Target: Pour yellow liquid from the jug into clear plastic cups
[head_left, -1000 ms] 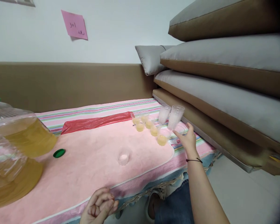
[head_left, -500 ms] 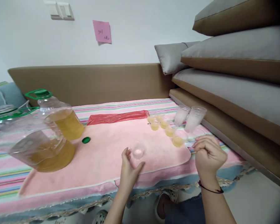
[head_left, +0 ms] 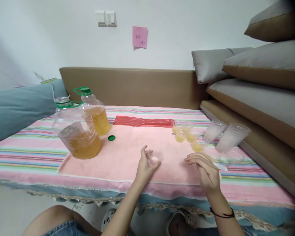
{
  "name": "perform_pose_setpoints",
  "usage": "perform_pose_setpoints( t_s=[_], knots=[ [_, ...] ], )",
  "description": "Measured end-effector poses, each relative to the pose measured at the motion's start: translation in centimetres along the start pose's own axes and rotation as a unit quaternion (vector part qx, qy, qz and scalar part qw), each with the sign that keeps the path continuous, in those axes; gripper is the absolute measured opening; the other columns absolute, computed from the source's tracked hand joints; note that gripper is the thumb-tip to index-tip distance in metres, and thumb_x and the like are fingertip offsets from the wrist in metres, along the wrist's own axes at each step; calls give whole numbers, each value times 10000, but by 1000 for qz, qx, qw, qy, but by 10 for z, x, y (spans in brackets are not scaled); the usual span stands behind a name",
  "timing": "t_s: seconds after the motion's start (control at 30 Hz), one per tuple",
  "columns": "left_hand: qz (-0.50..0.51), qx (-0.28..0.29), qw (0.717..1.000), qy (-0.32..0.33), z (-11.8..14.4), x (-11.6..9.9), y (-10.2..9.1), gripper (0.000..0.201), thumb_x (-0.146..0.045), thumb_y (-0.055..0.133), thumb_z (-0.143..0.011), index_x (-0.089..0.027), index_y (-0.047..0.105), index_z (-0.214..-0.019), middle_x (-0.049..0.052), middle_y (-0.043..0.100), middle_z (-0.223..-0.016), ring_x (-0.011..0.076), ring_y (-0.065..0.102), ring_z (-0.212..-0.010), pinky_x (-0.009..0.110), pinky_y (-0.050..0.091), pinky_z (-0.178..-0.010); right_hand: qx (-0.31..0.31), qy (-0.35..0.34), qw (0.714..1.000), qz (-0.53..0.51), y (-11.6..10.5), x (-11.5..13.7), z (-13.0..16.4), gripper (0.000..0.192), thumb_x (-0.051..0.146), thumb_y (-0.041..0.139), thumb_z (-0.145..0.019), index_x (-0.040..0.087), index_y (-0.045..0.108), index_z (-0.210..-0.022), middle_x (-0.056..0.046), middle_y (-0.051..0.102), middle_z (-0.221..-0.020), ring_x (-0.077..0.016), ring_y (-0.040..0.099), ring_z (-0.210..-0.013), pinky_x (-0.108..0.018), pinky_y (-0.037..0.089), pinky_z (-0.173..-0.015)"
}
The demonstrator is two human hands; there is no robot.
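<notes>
— Cup, clear plastic, empty (head_left: 154,156): standing on the pink towel (head_left: 118,157), the left hand (head_left: 144,165) curled around its near side, thumb and fingers touching it.

— Right hand (head_left: 204,169)?

— Hovering just beside, fingers loosely bent; whether it pinches anything, I cannot tell.

— Surface and room?

— Striped cloth (head_left: 27,149) under the towel; two oil jugs (head_left: 77,131) at the left, green cap (head_left: 111,138) loose near them, red bag (head_left: 144,121) behind. Small filled cups (head_left: 185,136) cluster to the right, two tilted cup stacks (head_left: 223,136) beyond. Stacked cushions (head_left: 263,82) at the right; pink note (head_left: 139,37) and switches (head_left: 106,18) on the white wall.

— Unclear?

— The note's writing is unreadable; filled cups blur together, so no count.
</notes>
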State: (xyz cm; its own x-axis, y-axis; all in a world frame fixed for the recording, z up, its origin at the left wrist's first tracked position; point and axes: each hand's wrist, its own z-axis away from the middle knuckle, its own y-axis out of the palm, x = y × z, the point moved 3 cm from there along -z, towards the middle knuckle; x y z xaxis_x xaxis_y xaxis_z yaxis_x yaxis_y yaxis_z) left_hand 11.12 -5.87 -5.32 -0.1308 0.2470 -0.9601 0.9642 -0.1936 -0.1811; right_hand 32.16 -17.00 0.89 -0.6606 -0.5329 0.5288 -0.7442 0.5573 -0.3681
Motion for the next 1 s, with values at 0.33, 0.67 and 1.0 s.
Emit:
perform_pose_setpoints(
  t_s=[0.33,0.67,1.0],
  knots=[
    [-9,-7,1000,11,25,5,-68,884,-279,828,-618,-220,343,-1354,156,523,-1362,270,525,-1272,464,366,-1111,0,-7,997,70,14,-19,8,307,74,419,-774,266,655,-811,-48,723,-1008,-277,639,-996,-496,480,-870],
    [-88,-187,978,32,64,0,-246,327,-349,674,-780,-197,602,-1060,92,656,-1098,238,628,-1054,422,486,-953,23,-67,994,87,16,-11,9,292,302,452,-899,409,722,-873,-75,739,-1040,-373,631,-1082,-603,446,-916],
    [-87,-300,948,68,51,22,-320,422,-444,656,-789,-211,568,-1129,107,588,-1197,261,569,-1130,474,478,-993,76,-97,988,96,119,43,9,567,296,526,-894,358,412,-1446,-45,448,-1505,-384,423,-1363,-644,354,-1099]
  ],
)
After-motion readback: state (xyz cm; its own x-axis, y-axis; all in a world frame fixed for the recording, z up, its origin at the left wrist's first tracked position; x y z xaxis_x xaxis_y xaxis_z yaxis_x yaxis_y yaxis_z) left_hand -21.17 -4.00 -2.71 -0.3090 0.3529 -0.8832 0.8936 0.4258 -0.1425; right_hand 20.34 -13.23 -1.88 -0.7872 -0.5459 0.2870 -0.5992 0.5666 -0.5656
